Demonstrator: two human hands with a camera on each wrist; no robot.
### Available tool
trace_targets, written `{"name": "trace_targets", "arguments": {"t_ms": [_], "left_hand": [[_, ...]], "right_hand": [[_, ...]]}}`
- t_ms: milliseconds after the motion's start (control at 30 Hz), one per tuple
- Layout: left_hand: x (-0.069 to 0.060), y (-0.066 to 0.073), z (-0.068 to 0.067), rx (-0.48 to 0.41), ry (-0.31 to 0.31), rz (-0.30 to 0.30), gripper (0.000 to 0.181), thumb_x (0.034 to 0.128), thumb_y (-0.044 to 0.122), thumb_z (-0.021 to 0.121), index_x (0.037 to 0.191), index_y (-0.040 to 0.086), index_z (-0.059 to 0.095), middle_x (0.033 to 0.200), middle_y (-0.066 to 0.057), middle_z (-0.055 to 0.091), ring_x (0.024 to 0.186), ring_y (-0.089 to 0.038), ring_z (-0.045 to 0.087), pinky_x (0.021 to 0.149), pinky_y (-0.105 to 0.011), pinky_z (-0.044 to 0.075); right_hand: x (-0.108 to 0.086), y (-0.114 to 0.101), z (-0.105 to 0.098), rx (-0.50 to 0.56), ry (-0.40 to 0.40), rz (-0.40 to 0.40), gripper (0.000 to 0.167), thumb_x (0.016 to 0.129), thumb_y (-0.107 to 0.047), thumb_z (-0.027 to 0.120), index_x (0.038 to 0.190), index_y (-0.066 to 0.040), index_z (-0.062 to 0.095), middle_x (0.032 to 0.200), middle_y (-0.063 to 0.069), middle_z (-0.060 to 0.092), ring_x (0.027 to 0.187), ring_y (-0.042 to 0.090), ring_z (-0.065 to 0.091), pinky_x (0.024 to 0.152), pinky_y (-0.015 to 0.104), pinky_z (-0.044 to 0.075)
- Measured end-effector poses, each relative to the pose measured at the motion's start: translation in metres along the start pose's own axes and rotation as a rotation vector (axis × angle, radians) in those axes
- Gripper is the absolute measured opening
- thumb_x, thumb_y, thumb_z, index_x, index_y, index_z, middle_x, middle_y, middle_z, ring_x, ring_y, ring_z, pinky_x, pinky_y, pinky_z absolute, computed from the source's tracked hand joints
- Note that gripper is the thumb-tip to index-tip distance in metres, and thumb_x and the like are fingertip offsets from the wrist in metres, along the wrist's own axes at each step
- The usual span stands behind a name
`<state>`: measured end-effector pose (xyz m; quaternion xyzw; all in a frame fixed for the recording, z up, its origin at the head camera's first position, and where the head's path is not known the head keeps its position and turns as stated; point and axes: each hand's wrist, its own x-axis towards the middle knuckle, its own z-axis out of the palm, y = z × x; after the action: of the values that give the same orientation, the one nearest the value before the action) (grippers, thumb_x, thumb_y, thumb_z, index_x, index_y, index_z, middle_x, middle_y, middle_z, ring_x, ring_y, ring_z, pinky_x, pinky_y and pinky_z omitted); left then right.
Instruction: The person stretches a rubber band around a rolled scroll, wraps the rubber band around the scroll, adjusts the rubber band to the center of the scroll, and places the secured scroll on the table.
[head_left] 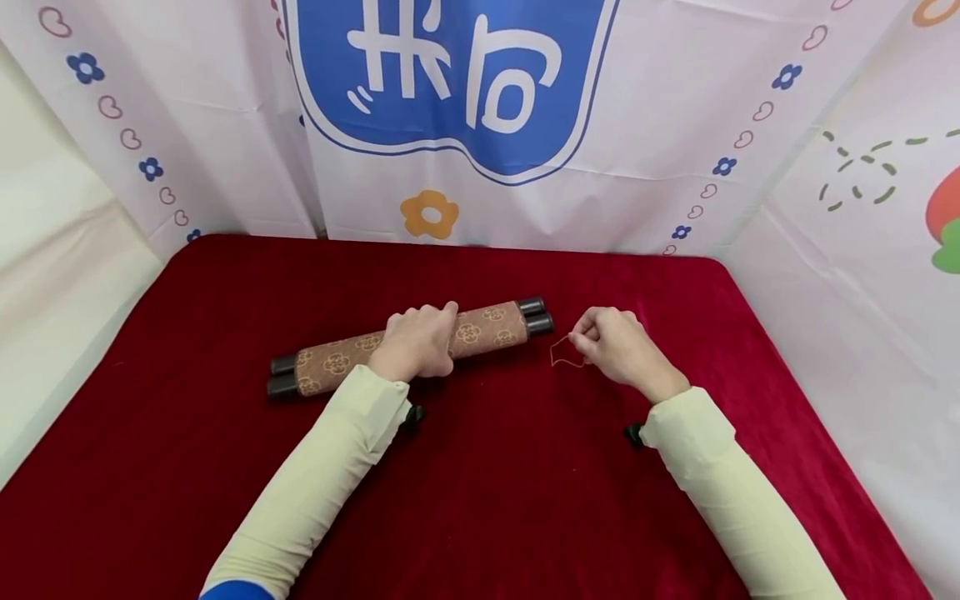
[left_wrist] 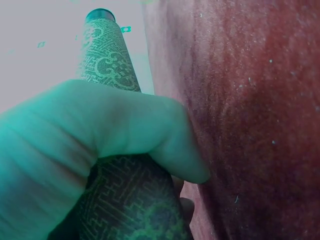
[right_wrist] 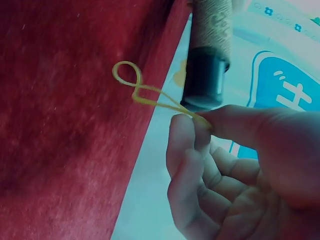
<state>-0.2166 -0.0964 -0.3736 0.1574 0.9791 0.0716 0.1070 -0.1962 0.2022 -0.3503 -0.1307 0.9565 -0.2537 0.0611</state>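
Observation:
A brown patterned scroll [head_left: 491, 327] with black rod ends lies slanted on the red cloth, rolled from both sides. My left hand [head_left: 418, 340] grips it around the middle; in the left wrist view the thumb of the left hand [left_wrist: 125, 120] lies across the scroll [left_wrist: 111, 60]. To the right of the scroll, my right hand [head_left: 618, 346] pinches a thin loop of string [head_left: 552, 354]. In the right wrist view the yellow string [right_wrist: 150, 102] sticks out from between thumb and fingertips of the right hand [right_wrist: 235, 165], beside a black rod end [right_wrist: 204, 82].
Red cloth [head_left: 495, 483] covers the table. A white printed curtain [head_left: 667, 100] with a blue emblem stands behind the far edge, and white fabric walls [head_left: 847, 283] rise on both sides.

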Motion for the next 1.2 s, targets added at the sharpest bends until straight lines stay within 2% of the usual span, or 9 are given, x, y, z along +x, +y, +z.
{"name": "trace_targets", "arguments": {"t_ms": [233, 433, 767, 967, 1200], "left_hand": [[-0.003, 0.001, -0.001, -0.001, 0.009, 0.026, 0.056, 0.0857, 0.019, 0.073, 0.138, 0.011, 0.055, 0.094, -0.007, 0.067, 0.075, -0.029, 0.064, 0.067, -0.046, 0.051], [-0.006, 0.003, -0.002, 0.001, 0.003, 0.031, 0.045, 0.0849, 0.018, 0.074, 0.126, 0.012, 0.057, 0.094, -0.007, 0.066, 0.077, -0.030, 0.064, 0.068, -0.048, 0.052], [-0.012, 0.004, 0.000, 0.013, -0.019, 0.042, 0.052, 0.0865, 0.018, 0.074, 0.134, 0.012, 0.055, 0.103, -0.009, 0.069, 0.080, -0.029, 0.064, 0.069, -0.046, 0.052], [-0.015, 0.006, 0.002, 0.028, -0.015, 0.051, 0.056, 0.0851, 0.017, 0.076, 0.137, 0.011, 0.055, 0.106, -0.010, 0.070, 0.085, -0.031, 0.067, 0.070, -0.048, 0.054], [-0.016, 0.007, 0.004, 0.033, -0.010, 0.055, 0.055, 0.0840, 0.015, 0.076, 0.135, 0.011, 0.056, 0.104, -0.010, 0.070, 0.082, -0.031, 0.067, 0.067, -0.047, 0.054]], "right_hand": [[0.012, 0.005, -0.002, -0.001, -0.030, 0.020, 0.015, 0.103, -0.013, 0.066, 0.109, -0.001, 0.072, 0.090, 0.013, 0.079, 0.076, 0.022, 0.075, 0.068, 0.031, 0.056], [0.022, 0.005, -0.006, 0.001, -0.042, 0.033, 0.017, 0.105, -0.011, 0.064, 0.113, 0.001, 0.071, 0.090, 0.014, 0.078, 0.075, 0.024, 0.077, 0.070, 0.032, 0.057], [0.036, -0.005, -0.012, -0.027, -0.050, -0.014, 0.017, 0.104, -0.011, 0.066, 0.116, 0.000, 0.071, 0.090, 0.013, 0.077, 0.076, 0.027, 0.076, 0.067, 0.030, 0.055], [0.042, -0.013, -0.012, -0.037, -0.052, -0.055, 0.012, 0.104, -0.011, 0.066, 0.111, -0.003, 0.070, 0.089, 0.012, 0.077, 0.075, 0.028, 0.076, 0.064, 0.030, 0.052], [0.046, -0.022, -0.011, -0.021, -0.064, -0.104, 0.009, 0.103, -0.010, 0.068, 0.108, -0.004, 0.071, 0.089, 0.015, 0.077, 0.073, 0.028, 0.074, 0.064, 0.030, 0.055]]}}
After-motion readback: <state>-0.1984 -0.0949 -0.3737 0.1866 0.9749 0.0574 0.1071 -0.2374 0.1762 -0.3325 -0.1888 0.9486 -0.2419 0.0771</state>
